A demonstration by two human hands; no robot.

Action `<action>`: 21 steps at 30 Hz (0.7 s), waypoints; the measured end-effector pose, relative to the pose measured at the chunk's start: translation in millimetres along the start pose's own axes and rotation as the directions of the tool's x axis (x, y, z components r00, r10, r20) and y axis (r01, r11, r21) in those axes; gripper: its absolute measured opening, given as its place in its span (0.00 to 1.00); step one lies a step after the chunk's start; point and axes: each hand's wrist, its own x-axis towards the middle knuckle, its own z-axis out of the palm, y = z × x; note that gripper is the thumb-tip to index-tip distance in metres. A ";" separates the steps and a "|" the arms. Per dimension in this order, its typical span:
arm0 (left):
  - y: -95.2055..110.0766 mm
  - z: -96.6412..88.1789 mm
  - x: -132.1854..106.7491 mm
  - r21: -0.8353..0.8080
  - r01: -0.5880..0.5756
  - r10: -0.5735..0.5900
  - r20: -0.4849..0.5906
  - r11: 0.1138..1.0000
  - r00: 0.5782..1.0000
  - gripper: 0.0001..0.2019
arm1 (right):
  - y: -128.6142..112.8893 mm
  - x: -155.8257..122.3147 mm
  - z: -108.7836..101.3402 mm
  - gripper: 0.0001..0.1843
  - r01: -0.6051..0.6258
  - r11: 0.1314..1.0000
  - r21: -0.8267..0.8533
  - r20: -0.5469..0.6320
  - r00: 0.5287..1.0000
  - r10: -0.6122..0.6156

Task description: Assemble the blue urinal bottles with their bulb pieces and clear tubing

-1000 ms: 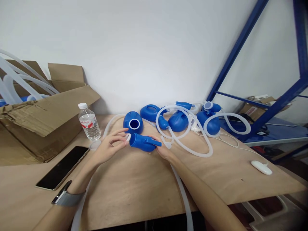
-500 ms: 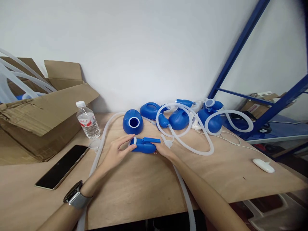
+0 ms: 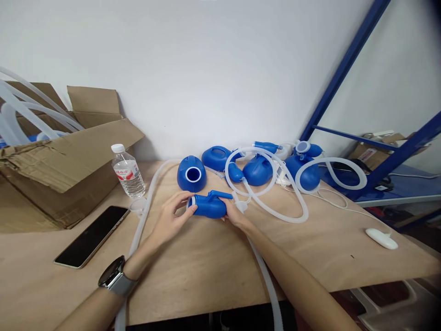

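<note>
On a plywood bench (image 3: 193,280), a blue bottle (image 3: 210,208) sits between both hands, long axis sideways. The left hand (image 3: 168,219) curls its fingers (image 3: 181,198) around the mouth end; the right hand (image 3: 237,215) cups the far end, its fingers mostly hidden.

Left hand (image 3: 168,218): back up, angled inward, fingers (image 3: 181,200) curved and closed on one end of held piece (image 3: 209,208).
Right hand (image 3: 236,216): at opposite end, facing left hand, fingers (image 3: 230,209) partly hidden behind piece, thumb side not clearly visible.
Left forearm (image 3: 93,308): bare, entering from lower left, rising toward centre.
Right forearm (image 3: 292,276): bare, entering from lower right, rising toward centre.
Left wrist (image 3: 129,271): slightly bent, dark-faced wristwatch (image 3: 113,276) on grey band.
Hands: close together, both on same piece.
</note>
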 end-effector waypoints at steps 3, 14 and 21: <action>-1.2 2.3 -2.8 -0.003 0.025 -0.025 -0.016 1.000 1.000 0.19 | -0.1 -1.5 1.6 0.21 -0.010 1.000 0.005 0.016 1.000 0.010; -4.5 5.4 -2.6 -0.085 0.148 -0.134 0.147 0.985 0.980 0.20 | 5.2 -1.0 4.3 0.19 -0.009 0.996 0.087 0.005 1.000 0.009; -9.4 18.5 -8.6 -0.047 0.018 -0.010 0.154 0.999 0.988 0.23 | 9.5 -7.0 21.7 0.25 -0.100 0.979 0.175 0.026 0.995 0.097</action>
